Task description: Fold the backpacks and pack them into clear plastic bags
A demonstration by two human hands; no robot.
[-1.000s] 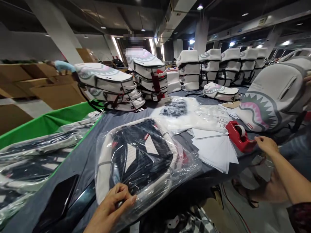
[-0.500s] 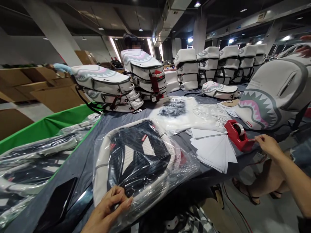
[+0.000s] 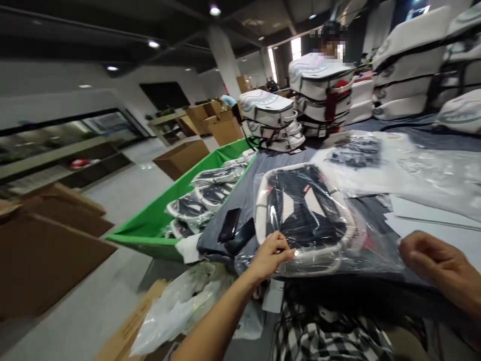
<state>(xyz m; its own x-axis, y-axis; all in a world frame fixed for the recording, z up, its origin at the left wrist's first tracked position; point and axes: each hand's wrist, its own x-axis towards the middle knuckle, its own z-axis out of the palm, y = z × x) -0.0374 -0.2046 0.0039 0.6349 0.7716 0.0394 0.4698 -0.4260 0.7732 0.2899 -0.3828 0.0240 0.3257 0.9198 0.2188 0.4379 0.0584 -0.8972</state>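
A white and black backpack lies with its strap side up inside a clear plastic bag on the dark-covered table. My left hand is closed in a pinch on the bag's plastic at the backpack's near left edge. To the right, just past the bag's loose end, my right hand hovers, fingers curled together. A small pale bit of tape shows at its fingertips, blurred. White sheets of paper lie beyond this hand.
Two dark phones lie left of the backpack. A green-sided bin holds several bagged backpacks. Stacked backpacks stand at the back, a person behind them. Plastic bags and cardboard boxes are at lower left.
My right hand has left the red tape dispenser and come toward the bagged backpack. The view has swung left, taking the dispenser out of sight. My left hand keeps its hold on the bag.
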